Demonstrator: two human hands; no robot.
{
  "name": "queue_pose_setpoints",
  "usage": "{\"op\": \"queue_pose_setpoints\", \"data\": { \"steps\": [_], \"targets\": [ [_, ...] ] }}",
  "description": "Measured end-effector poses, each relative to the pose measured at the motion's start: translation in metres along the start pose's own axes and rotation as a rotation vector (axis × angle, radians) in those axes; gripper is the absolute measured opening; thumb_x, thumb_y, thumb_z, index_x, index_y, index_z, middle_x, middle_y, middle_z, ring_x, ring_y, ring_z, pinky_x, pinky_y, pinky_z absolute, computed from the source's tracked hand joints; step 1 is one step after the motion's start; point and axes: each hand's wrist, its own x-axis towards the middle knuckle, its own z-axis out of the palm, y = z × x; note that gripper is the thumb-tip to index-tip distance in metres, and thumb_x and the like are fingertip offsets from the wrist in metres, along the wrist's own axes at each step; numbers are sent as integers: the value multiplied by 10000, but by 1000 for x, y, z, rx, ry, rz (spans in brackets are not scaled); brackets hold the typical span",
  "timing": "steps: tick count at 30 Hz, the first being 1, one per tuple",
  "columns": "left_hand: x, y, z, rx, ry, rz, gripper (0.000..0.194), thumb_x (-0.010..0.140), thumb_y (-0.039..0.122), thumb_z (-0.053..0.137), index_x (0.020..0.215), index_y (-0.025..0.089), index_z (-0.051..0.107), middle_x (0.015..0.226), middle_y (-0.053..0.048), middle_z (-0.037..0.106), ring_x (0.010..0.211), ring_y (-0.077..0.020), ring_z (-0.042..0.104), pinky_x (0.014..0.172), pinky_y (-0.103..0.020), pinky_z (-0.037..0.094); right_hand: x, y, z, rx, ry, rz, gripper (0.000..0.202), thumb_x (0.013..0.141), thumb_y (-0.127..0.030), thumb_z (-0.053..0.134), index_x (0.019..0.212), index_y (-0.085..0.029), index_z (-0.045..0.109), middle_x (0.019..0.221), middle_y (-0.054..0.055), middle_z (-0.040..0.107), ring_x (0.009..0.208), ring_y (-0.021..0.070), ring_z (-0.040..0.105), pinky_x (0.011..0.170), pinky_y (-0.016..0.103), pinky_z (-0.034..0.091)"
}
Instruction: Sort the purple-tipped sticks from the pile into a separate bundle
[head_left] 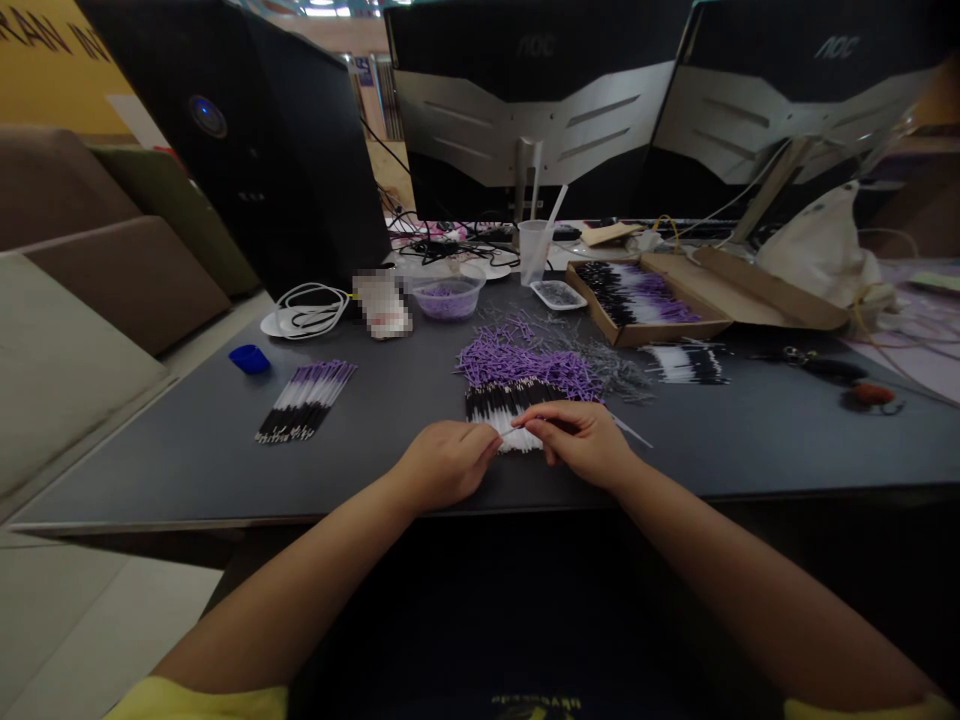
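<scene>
My left hand [450, 462] and my right hand [586, 440] are close together at the table's near edge, fingers pinched. Between their fingertips runs a thin, pale stick [513, 431], partly hidden by the fingers. Just behind the hands lies a row of slender black-and-white sticks [491, 402], their near ends partly covered by my hands. A heap of short purple tubes [517, 358] spreads beyond that row. Thin grey pieces [619, 372] are scattered to its right. On the left, a bundle of purple, white and black sticks [306, 400] lies side by side.
An open cardboard box [622, 332] of similar sticks stands back right, near a white tray [559, 295] and plastic cup [533, 252]. A clear bowl [448, 292] holds purple pieces. A blue cap-like object [249, 359] lies left. Monitors and a computer tower [300, 150] border the back.
</scene>
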Motion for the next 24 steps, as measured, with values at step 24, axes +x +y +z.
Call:
{"op": "queue_pose_setpoints", "data": {
  "steps": [24],
  "targets": [
    [6, -7, -5, -68, -17, -110, 165, 927, 244, 463, 927, 166, 608, 753, -31, 656, 679, -148, 601, 648, -271, 445, 17, 33, -139, -1172, -133, 377, 130, 730, -156, 577, 792, -204, 681, 831, 56, 712, 754, 207, 633, 633, 280, 419]
  ]
}}
